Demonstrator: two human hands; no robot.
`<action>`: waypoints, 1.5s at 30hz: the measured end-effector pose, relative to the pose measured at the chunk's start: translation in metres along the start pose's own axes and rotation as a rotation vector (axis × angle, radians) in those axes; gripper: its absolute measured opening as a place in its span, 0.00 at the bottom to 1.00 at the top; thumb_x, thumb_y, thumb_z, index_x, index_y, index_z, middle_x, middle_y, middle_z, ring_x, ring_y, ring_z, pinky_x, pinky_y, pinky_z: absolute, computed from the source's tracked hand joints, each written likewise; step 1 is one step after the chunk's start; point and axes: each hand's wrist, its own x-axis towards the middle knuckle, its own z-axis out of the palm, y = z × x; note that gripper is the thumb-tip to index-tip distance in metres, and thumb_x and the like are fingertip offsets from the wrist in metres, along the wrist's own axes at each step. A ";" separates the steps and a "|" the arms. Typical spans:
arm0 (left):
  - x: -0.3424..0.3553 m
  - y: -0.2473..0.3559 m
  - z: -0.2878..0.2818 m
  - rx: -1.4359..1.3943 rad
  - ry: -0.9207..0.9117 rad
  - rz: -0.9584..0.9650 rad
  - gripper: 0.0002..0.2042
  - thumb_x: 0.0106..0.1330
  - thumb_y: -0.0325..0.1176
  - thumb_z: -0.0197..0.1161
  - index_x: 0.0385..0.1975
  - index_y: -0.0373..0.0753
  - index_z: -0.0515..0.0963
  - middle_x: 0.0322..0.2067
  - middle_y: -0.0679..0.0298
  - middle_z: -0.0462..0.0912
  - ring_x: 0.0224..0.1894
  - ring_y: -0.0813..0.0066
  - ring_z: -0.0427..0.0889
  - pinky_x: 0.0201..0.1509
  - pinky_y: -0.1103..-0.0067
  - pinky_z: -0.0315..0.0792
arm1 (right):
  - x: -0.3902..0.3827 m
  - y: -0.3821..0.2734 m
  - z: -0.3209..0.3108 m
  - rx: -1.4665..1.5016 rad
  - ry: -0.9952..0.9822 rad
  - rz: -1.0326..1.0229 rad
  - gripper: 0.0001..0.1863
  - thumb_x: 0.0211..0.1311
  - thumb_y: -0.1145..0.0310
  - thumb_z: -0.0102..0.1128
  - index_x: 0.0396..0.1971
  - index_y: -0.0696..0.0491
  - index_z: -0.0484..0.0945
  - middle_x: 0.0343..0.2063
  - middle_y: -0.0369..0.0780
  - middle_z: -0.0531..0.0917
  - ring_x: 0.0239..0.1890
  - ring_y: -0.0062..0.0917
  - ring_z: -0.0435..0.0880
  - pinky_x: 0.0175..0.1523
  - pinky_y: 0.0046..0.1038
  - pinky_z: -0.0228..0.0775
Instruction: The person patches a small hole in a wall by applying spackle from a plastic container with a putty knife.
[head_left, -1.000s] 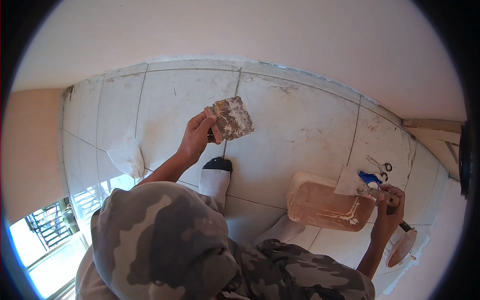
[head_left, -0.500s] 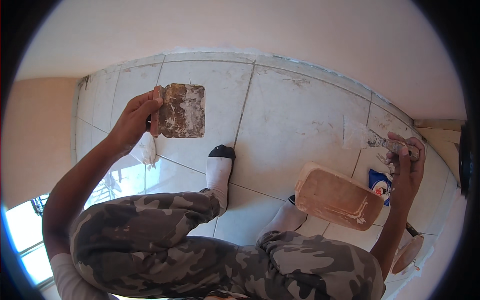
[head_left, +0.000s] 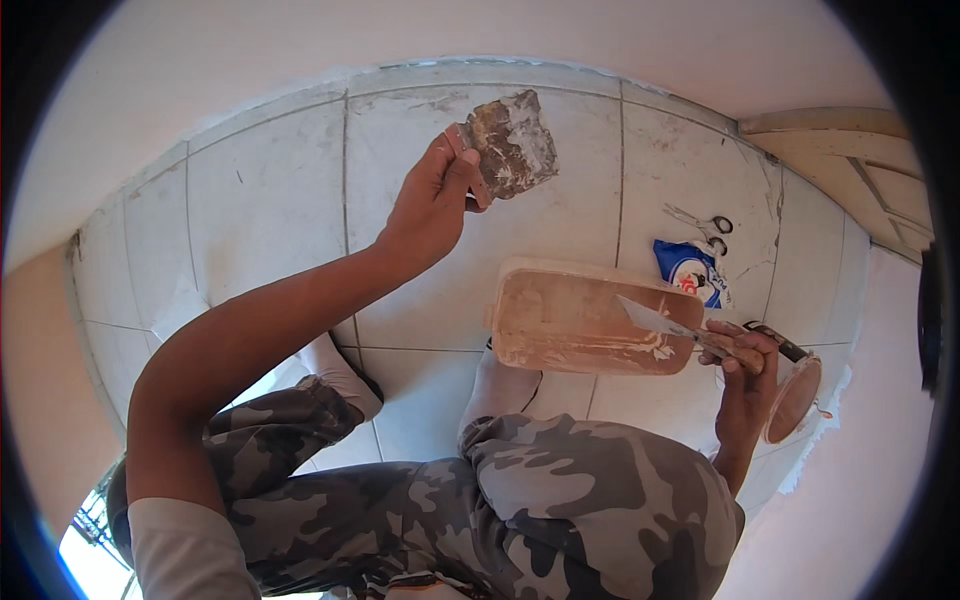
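My left hand (head_left: 432, 200) is closed round the reddish handle edge of a wide putty knife (head_left: 514, 145), held above the floor tiles. Brown and whitish residue cakes its square blade. In my right hand (head_left: 745, 372) is a narrower putty knife (head_left: 690, 332) with a worn handle. Its pale blade points left, over the inside of a rectangular plastic tub (head_left: 560, 318). Smears of white paste cling to the tub's inner wall on the right; whether the blade touches the tub I cannot tell.
Beyond the tub lie scissors (head_left: 705, 225) and a blue packet (head_left: 690, 275). A round brownish container (head_left: 795, 400) and a dark-handled tool (head_left: 775, 340) are beside my right hand. The wall (head_left: 450, 30) bounds the tiled floor (head_left: 270, 190); wooden panelling (head_left: 840, 140) stands at far right.
The view has swung to the right. My left hand has carried the wide putty knife rightward and farther off. The narrower knife has come from the floor beyond the tub to over it.
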 end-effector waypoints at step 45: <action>0.006 -0.040 0.068 0.159 -0.364 -0.132 0.14 0.80 0.41 0.44 0.43 0.36 0.69 0.25 0.68 0.71 0.29 0.82 0.67 0.37 0.78 0.66 | -0.041 0.049 0.087 -1.128 0.339 -0.170 0.11 0.57 0.76 0.65 0.39 0.59 0.76 0.34 0.45 0.82 0.33 0.42 0.78 0.43 0.41 0.71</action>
